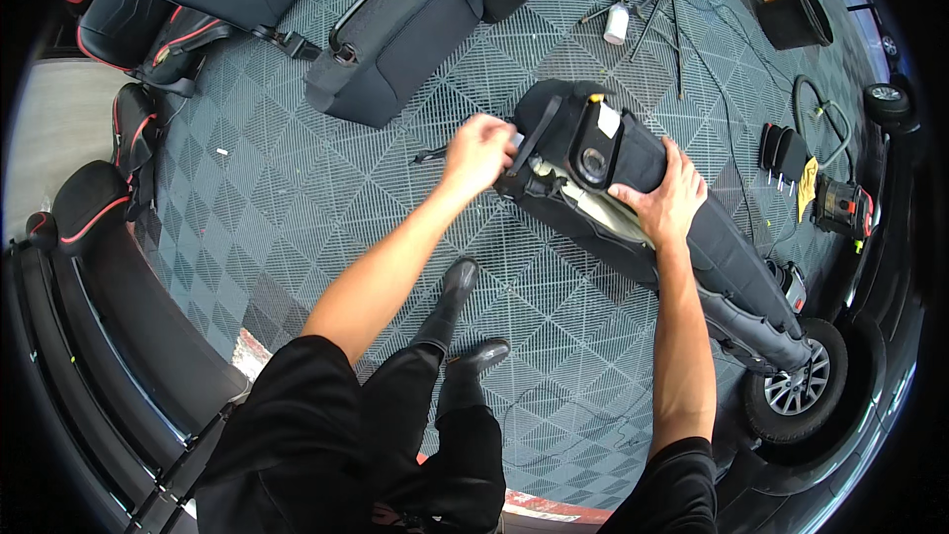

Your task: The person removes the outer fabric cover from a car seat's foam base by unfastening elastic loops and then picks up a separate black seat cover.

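A black car seat part [727,237] lies aslant on the floor before me, with pale foam [593,213] showing along its opened side. My right hand [672,193] grips its upper surface, thumb apart from the fingers, beside a panel with a round speaker-like opening [593,164] and a white label [607,121]. At the seat's left end my left hand [479,153] is closed in a pinch. Its fingertips meet a small pale piece next to a black strap [538,138]. What exactly they hold is too small to tell.
Bench seat backs [415,49] lie beyond, and red-piped seats [94,203] line the left. Upper right are a white spray bottle [617,24], a tripod stand [677,15], a black bucket [794,18] and cables. A vacuum [843,208] and a car wheel [796,381] are at right.
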Demonstrator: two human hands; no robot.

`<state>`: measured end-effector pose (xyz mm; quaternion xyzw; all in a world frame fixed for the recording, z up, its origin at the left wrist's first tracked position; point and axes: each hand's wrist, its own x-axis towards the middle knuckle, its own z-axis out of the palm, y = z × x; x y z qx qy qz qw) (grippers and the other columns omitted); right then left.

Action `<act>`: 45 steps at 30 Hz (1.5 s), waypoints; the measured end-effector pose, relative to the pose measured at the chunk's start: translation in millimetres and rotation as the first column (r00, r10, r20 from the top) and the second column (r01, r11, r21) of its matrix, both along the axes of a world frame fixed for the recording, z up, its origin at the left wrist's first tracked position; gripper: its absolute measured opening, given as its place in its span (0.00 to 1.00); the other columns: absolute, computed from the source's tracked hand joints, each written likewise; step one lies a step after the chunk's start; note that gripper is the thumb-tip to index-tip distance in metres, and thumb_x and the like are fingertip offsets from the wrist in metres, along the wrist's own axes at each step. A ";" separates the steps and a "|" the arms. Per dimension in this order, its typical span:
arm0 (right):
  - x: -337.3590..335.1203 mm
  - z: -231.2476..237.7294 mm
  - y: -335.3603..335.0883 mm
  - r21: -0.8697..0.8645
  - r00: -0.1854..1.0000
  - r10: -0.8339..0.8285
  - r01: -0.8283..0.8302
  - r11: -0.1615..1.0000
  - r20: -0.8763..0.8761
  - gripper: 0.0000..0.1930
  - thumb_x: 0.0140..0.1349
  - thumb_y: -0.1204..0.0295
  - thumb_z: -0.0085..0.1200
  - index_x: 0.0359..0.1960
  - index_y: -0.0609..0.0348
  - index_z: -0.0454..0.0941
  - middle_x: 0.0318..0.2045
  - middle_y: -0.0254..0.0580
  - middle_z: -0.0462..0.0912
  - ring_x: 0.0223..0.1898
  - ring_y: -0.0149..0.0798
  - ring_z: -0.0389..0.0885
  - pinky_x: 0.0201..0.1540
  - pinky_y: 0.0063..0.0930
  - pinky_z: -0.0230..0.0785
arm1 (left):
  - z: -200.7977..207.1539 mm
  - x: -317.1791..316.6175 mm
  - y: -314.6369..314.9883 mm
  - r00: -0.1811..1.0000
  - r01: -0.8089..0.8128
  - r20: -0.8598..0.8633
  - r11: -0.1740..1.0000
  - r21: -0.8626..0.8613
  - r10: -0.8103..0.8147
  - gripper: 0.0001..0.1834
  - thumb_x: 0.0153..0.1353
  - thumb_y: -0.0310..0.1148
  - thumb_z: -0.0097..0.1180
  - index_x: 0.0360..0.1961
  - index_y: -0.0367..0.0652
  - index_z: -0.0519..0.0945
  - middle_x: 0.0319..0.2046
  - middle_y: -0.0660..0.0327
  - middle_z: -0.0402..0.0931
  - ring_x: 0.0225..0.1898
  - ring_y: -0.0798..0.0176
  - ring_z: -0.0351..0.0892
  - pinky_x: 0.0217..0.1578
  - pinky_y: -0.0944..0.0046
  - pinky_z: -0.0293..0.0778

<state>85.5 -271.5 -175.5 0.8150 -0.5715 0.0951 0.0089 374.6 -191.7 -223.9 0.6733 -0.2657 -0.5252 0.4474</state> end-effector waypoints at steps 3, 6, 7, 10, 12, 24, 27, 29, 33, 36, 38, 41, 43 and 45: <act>5.5 2.8 14.3 0.010 1.000 -0.005 0.005 1.000 0.022 0.58 0.29 0.36 0.71 0.65 0.49 0.66 0.57 0.43 0.74 0.61 0.47 0.70 0.66 0.55 0.51 | 72.1 -35.4 -3.0 0.769 0.304 -0.630 0.930 0.208 -0.111 0.31 0.67 0.58 0.45 0.49 0.38 0.75 0.34 0.53 0.82 0.22 0.57 0.82 0.30 0.54 0.83; 1.1 -1.0 30.2 0.010 1.000 -0.016 0.015 1.000 0.023 0.58 0.28 0.35 0.71 0.65 0.48 0.66 0.58 0.43 0.72 0.62 0.49 0.68 0.67 0.58 0.49 | 80.0 -43.4 3.6 0.599 0.234 -0.800 0.950 0.207 0.026 0.35 0.65 0.62 0.45 0.51 0.37 0.74 0.37 0.53 0.81 0.34 0.57 0.85 0.35 0.54 0.83; 2.6 -0.5 40.2 0.042 0.999 -0.035 0.034 0.999 0.013 0.58 0.28 0.35 0.71 0.64 0.49 0.66 0.59 0.44 0.72 0.62 0.49 0.68 0.67 0.59 0.48 | 81.8 -41.3 7.4 0.607 0.165 -0.789 0.957 0.239 0.093 0.34 0.65 0.61 0.48 0.51 0.36 0.74 0.41 0.53 0.80 0.37 0.57 0.84 0.38 0.54 0.82; 3.2 -5.2 73.2 0.030 0.999 -0.036 0.035 0.999 0.038 0.56 0.28 0.36 0.71 0.63 0.48 0.68 0.58 0.42 0.72 0.63 0.47 0.67 0.67 0.61 0.46 | 92.0 -41.7 18.6 0.651 0.084 -0.746 0.964 0.253 0.139 0.29 0.65 0.55 0.52 0.51 0.37 0.76 0.37 0.58 0.81 0.31 0.61 0.82 0.36 0.59 0.81; 0.9 -11.3 101.6 0.027 0.997 -0.035 0.033 0.999 0.074 0.54 0.29 0.39 0.73 0.62 0.47 0.70 0.58 0.39 0.72 0.62 0.46 0.67 0.67 0.60 0.45 | 82.8 -46.3 39.2 0.669 0.210 -0.743 0.956 0.206 0.014 0.17 0.67 0.44 0.55 0.45 0.42 0.79 0.31 0.65 0.79 0.27 0.71 0.78 0.29 0.66 0.77; 3.9 -31.2 241.3 0.204 0.981 -0.017 -0.023 0.979 0.192 0.45 0.30 0.57 0.79 0.56 0.46 0.72 0.51 0.35 0.72 0.56 0.45 0.69 0.62 0.53 0.56 | 36.9 -58.6 207.5 0.954 0.293 -0.141 0.921 0.258 -0.264 0.22 0.51 0.34 0.75 0.43 0.35 0.80 0.37 0.62 0.82 0.38 0.68 0.79 0.43 0.66 0.75; 1.0 -51.2 280.9 0.278 0.980 -0.010 -0.046 0.959 0.197 0.43 0.31 0.58 0.78 0.55 0.47 0.73 0.49 0.36 0.73 0.54 0.45 0.70 0.59 0.49 0.59 | 2.9 -57.1 257.7 0.942 0.320 -0.035 0.863 0.391 -0.333 0.22 0.48 0.30 0.75 0.43 0.34 0.80 0.37 0.60 0.83 0.38 0.66 0.80 0.43 0.65 0.76; -1.3 -65.1 301.8 0.316 0.978 0.013 -0.081 0.945 0.210 0.40 0.33 0.59 0.77 0.53 0.47 0.74 0.46 0.37 0.73 0.50 0.44 0.71 0.54 0.44 0.62 | -27.2 -57.7 297.9 0.957 0.273 -0.022 0.868 0.415 -0.290 0.19 0.47 0.27 0.73 0.40 0.35 0.81 0.35 0.60 0.82 0.36 0.65 0.79 0.43 0.64 0.76; 4.8 -110.9 353.2 0.367 0.979 0.056 -0.125 0.922 0.194 0.37 0.34 0.64 0.76 0.52 0.49 0.75 0.46 0.39 0.74 0.49 0.46 0.72 0.51 0.44 0.61 | -96.1 -46.0 368.1 0.918 0.280 0.075 0.767 0.577 -0.390 0.27 0.39 0.38 0.76 0.39 0.34 0.82 0.37 0.52 0.85 0.40 0.55 0.84 0.46 0.60 0.77; 6.2 -142.9 385.9 0.430 0.987 0.018 -0.087 0.899 0.161 0.36 0.37 0.65 0.74 0.53 0.47 0.73 0.46 0.38 0.73 0.50 0.45 0.71 0.54 0.46 0.60 | -120.4 -43.3 386.0 0.927 0.323 -0.049 0.722 0.612 -0.372 0.30 0.40 0.39 0.77 0.42 0.33 0.81 0.39 0.54 0.85 0.40 0.59 0.84 0.46 0.61 0.77; 7.0 -160.0 402.6 0.488 0.991 0.025 -0.087 0.869 0.131 0.37 0.36 0.65 0.74 0.53 0.46 0.73 0.47 0.37 0.73 0.51 0.45 0.70 0.55 0.47 0.59 | -145.3 -41.8 404.0 0.916 0.363 -0.082 0.726 0.585 -0.392 0.32 0.39 0.40 0.78 0.45 0.33 0.81 0.42 0.53 0.84 0.43 0.60 0.84 0.48 0.62 0.77; 17.4 -166.1 381.2 0.789 0.986 0.050 -0.157 0.594 0.159 0.32 0.44 0.62 0.73 0.53 0.51 0.76 0.47 0.44 0.79 0.50 0.49 0.76 0.55 0.46 0.65 | -199.6 -29.3 444.0 0.931 0.335 -0.103 0.706 0.624 -0.351 0.33 0.39 0.40 0.78 0.47 0.34 0.82 0.43 0.53 0.85 0.44 0.58 0.84 0.50 0.62 0.76; -6.6 -178.0 332.4 0.958 0.963 -0.069 -0.248 0.143 0.260 0.29 0.49 0.59 0.71 0.52 0.55 0.78 0.47 0.49 0.83 0.49 0.51 0.80 0.54 0.43 0.69 | -204.1 -30.5 437.8 0.889 0.407 -0.118 0.646 0.646 -0.442 0.32 0.38 0.43 0.78 0.43 0.33 0.84 0.42 0.49 0.85 0.46 0.54 0.84 0.49 0.61 0.76; -7.2 -196.2 250.4 0.963 0.989 -0.038 -0.129 0.238 0.142 0.28 0.54 0.52 0.67 0.50 0.60 0.80 0.45 0.56 0.84 0.47 0.53 0.83 0.53 0.38 0.73 | -231.0 -23.7 451.8 0.849 0.428 -0.090 0.578 0.695 -0.521 0.34 0.37 0.46 0.78 0.43 0.33 0.84 0.41 0.47 0.85 0.45 0.51 0.85 0.48 0.60 0.77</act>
